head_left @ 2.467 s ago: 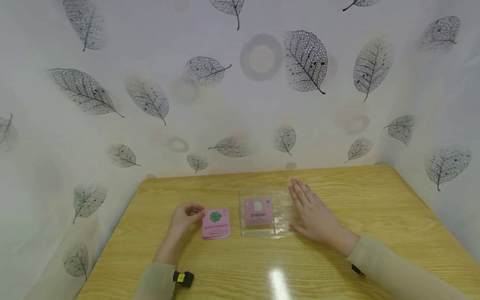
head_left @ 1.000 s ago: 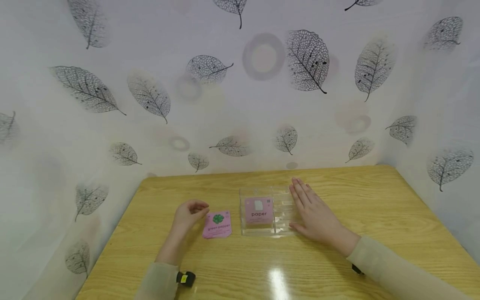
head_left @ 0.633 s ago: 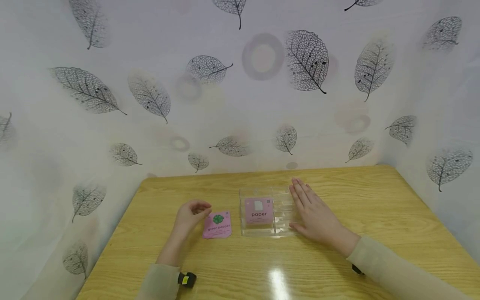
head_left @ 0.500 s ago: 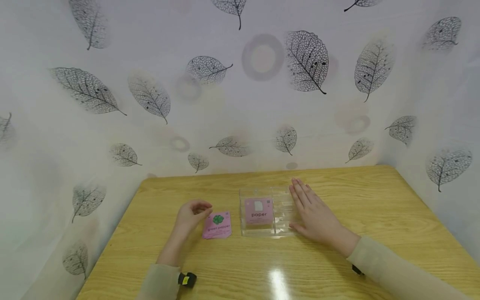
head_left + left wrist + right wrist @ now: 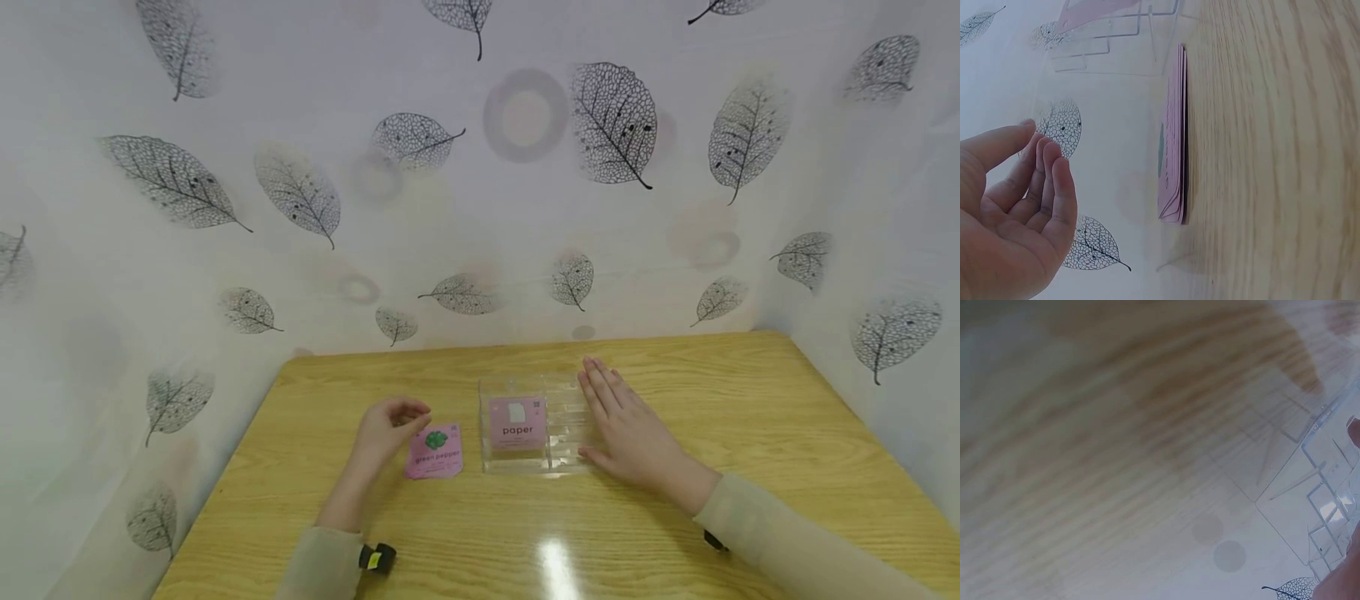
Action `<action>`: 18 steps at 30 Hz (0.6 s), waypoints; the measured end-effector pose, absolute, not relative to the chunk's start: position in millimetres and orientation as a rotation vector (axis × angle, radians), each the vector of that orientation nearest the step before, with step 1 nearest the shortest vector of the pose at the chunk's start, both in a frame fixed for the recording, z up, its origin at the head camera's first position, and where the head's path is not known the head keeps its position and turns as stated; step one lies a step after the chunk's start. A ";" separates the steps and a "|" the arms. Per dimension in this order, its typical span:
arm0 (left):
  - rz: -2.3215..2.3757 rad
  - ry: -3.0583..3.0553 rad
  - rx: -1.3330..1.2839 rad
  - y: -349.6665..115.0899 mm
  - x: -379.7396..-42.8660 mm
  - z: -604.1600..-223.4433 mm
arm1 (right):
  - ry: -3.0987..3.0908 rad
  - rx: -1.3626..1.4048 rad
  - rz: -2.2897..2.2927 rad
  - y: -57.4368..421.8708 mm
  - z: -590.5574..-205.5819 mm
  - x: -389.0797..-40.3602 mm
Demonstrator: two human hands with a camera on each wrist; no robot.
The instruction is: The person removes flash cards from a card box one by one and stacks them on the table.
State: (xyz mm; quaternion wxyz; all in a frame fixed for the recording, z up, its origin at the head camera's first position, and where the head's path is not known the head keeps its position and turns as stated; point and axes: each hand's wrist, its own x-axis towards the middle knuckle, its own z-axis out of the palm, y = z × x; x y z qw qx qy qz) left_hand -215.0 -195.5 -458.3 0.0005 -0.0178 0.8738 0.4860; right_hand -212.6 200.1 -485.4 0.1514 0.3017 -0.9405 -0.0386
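Note:
A stack of pink cards (image 5: 435, 454), topped by one reading "green pepper", lies on the table. Just above its upper left corner is my left hand (image 5: 386, 429), apart from the stack in the left wrist view. There its fingers (image 5: 1063, 187) are loosely bent with the thumb near their tips, and nothing is between them. My right hand (image 5: 633, 433) lies with straight fingers along the right side of a clear plastic card holder (image 5: 551, 462). In the holder's left compartment is a pink "paper" card (image 5: 517, 433). The right hand covers part of the holder's right side.
Both hands work over a wooden table (image 5: 465, 542). A pale curtain (image 5: 480, 208) printed with leaves hangs behind the table and along both sides. Stepped inner walls of the clear holder show in the right wrist view.
My left hand has left the stack's left edge and shifted slightly up and right. The cards now sit a little turned. My right hand and the holder have stayed in place.

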 end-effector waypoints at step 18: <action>1.554 2.735 0.022 -179.8 -216.0 -457.2 | -2.694 0.870 -0.081 200.2 -486.8 -212.6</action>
